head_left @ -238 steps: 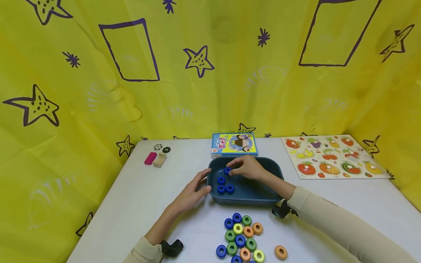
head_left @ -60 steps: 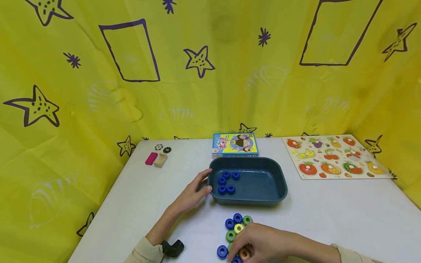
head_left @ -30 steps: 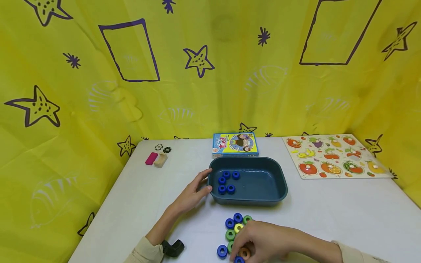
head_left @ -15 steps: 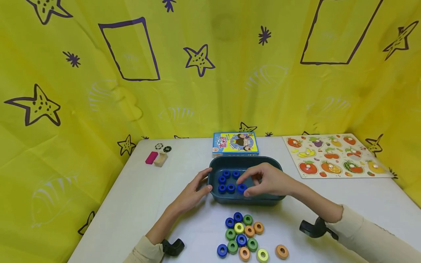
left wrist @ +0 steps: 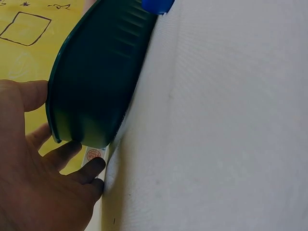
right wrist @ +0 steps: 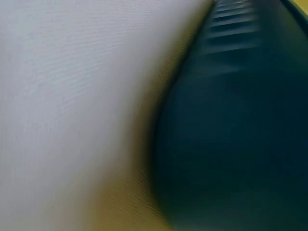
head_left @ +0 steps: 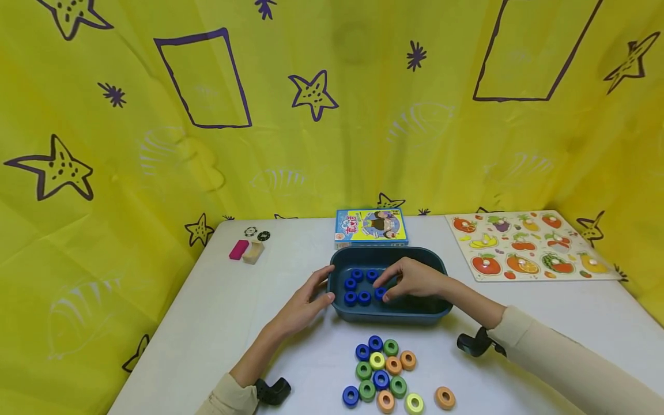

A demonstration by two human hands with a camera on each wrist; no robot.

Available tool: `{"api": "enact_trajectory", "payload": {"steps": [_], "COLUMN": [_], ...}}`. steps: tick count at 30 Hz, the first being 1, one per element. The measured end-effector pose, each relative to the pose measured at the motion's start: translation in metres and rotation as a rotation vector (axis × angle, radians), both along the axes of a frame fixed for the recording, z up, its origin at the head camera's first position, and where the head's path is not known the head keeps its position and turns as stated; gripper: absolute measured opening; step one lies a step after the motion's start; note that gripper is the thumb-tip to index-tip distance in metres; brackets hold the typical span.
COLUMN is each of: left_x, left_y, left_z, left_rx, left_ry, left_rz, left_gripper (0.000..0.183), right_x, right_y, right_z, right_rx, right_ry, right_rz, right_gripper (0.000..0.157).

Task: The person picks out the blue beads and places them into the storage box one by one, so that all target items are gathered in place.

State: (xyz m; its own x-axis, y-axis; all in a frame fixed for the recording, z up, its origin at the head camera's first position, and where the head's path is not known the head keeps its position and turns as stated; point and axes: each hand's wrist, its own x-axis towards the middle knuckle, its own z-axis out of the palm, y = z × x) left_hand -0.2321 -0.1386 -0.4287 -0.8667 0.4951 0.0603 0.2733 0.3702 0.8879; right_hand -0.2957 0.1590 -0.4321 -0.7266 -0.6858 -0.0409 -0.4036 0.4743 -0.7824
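On the near part of the white table [head_left: 228,328] lie loose rings in a loose cluster: four blue rings [head_left: 381,386], four green rings [head_left: 397,393], two yellow rings [head_left: 414,410] and four orange rings [head_left: 385,408], one of the orange standing apart to the right. The sleeves [head_left: 230,395] are cut off by the lower and right edges.

Beyond them sits a dark teal tray [head_left: 399,317]. The left hand [head_left: 301,306] rests spread against its left end, thumb and fingers apart. Inside, five more blue rings lie in the left half, and the right hand [head_left: 412,279] pinches a sixth blue ring [head_left: 379,298] just right of them; the thumb partly covers it. The right hand and wrist hide part of the tray's right side. The right wrist view is blurred, filled by tray wall and table; the left wrist view cuts off a blue piece [left wrist: 158,6] at its top.

Just past the tray lies a cartoon-printed box [head_left: 370,227]; far right, a fruit puzzle board [head_left: 500,239]; far left, a pink block [head_left: 238,249], a beige notched block [head_left: 254,255] and two round chips [head_left: 264,236]. A yellow curtain [head_left: 270,153] rises behind.
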Motion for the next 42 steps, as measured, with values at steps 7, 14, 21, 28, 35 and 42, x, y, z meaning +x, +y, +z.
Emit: {"api": "enact_trajectory", "payload": {"steps": [7,14,21,28,35,42], "left_x": [0.000,0.001,0.001,0.001,0.001,0.001], "left_y": [0.000,0.000,0.000,0.000,0.000,0.000], "left_z": [0.000,0.000,0.000,0.001,-0.001,0.000], "left_rx": [0.008,-0.006,-0.012,-0.009,-0.011,-0.007], "left_ry": [-0.001,-0.003,0.000,0.005,0.004,-0.005], "left_rz": [-0.002,0.003,0.003,0.008,0.000,0.008], "left_gripper": [0.056,0.056,0.056,0.057,0.058,0.056], "right_x": [-0.001,0.004,0.037,0.093,0.125,0.134], "right_y": [-0.003,-0.001,-0.009,-0.041,-0.061,-0.066], "right_z": [-0.005,0.000,0.028,0.030,0.003,-0.007], "right_rx": [0.021,0.050,-0.058,-0.127,-0.051,0.024], "right_ry": [-0.024,0.003,0.116,0.034,-0.017,0.064], "right_rz": [0.053,0.034,0.038,0.231,0.273,0.257], "right_gripper": [0.024,0.026,0.028,0.027,0.026,0.023]}}
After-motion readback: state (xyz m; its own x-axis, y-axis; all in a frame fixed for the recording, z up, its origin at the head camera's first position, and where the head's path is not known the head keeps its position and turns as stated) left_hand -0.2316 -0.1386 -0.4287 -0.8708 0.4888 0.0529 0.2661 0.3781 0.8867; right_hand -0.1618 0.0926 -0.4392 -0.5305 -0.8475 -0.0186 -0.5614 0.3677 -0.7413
